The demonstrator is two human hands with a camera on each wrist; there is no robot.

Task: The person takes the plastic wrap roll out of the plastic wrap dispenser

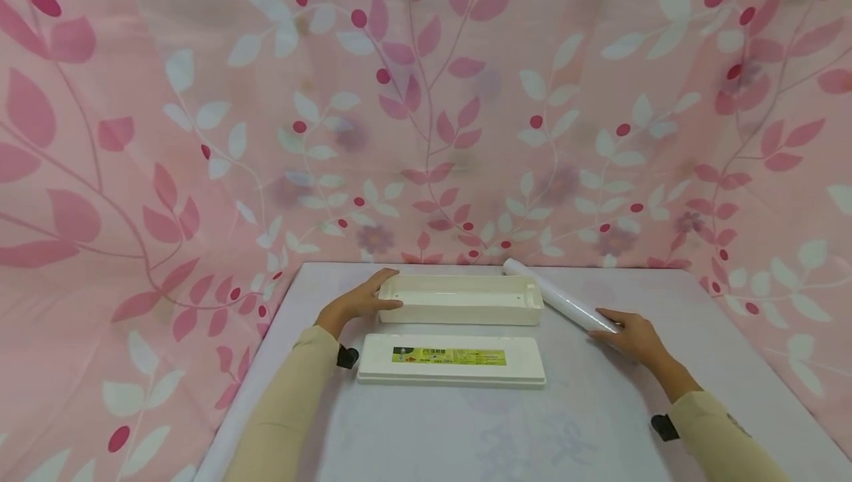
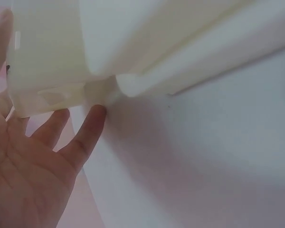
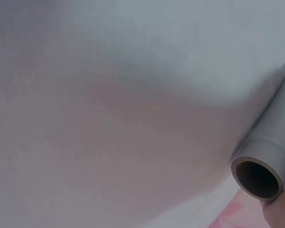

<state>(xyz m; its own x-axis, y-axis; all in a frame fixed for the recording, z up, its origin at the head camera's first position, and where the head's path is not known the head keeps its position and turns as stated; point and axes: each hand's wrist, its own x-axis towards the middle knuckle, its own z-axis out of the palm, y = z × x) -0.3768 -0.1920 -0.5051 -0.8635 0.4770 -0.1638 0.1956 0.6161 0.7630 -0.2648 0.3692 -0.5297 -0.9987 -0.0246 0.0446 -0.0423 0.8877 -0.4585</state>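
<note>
A long white plastic box lies with its hollow side up near the table's back. My left hand grips its left end, thumb along the near side and fingers toward the far corner. In the left wrist view, that hand touches the end wall of the pale box. A roll of clear plastic film slants beside the box's right end. My right hand holds the near end of the roll. The roll's hollow tube end shows in the right wrist view.
Just in front of the box lies a white lid with a green and yellow label. A white cloth covers the table. Pink leaf-patterned curtain stands behind and at both sides.
</note>
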